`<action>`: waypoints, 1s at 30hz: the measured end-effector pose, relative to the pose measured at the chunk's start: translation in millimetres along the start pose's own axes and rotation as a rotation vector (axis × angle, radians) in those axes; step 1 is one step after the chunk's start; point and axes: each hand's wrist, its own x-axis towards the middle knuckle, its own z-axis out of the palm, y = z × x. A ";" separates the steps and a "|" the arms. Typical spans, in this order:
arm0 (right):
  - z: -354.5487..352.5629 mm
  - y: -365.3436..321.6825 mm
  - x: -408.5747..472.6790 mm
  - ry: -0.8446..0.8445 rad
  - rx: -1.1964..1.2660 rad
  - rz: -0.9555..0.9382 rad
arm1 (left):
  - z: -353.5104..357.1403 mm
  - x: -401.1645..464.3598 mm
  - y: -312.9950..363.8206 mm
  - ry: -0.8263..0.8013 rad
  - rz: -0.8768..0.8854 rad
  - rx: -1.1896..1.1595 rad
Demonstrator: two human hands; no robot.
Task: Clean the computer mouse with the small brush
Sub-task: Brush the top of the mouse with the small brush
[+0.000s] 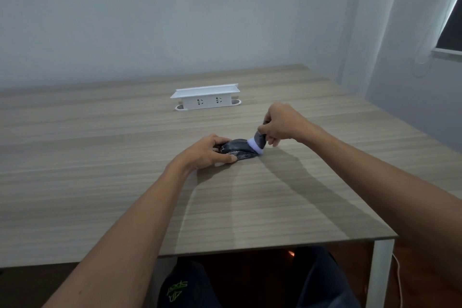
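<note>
A dark grey computer mouse lies on the wooden table near its middle. My left hand grips the mouse from the left side, thumb along its near edge. My right hand holds a small brush with a dark body and white bristles. The bristles touch the right end of the mouse. The brush handle is mostly hidden inside my fingers.
A white desktop socket box stands on the table behind the mouse. The table's near edge and a white leg are at the lower right. A wall runs behind and a window is at the far right.
</note>
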 end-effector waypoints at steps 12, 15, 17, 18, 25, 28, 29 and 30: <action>0.4 -2.7 -5.9 -0.026 -0.093 0.067 | 1.6 2.3 -4.4 0.005 0.001 -0.001; 4.6 -5.0 -7.0 -0.013 -0.085 0.033 | 0.9 3.4 -5.7 0.006 -0.002 -0.005; 6.0 -10.1 -6.4 -0.020 -0.044 -0.019 | 1.4 3.4 -6.2 0.014 -0.012 0.005; 5.8 -11.8 -5.7 -0.026 -0.022 -0.037 | 1.6 3.2 -6.2 0.018 -0.013 0.004; -0.8 3.1 -4.5 -0.016 -0.104 0.006 | 1.5 3.9 -7.1 0.013 -0.004 -0.005; 0.3 0.0 -4.6 -0.024 -0.069 -0.025 | 1.6 3.9 -6.7 0.012 -0.004 -0.005; 1.0 -3.0 -4.5 -0.030 -0.039 -0.038 | 1.5 3.9 -7.1 0.015 -0.006 -0.004; 1.5 -5.7 -4.4 -0.036 -0.008 -0.049 | 1.6 3.9 -7.8 0.018 -0.005 -0.011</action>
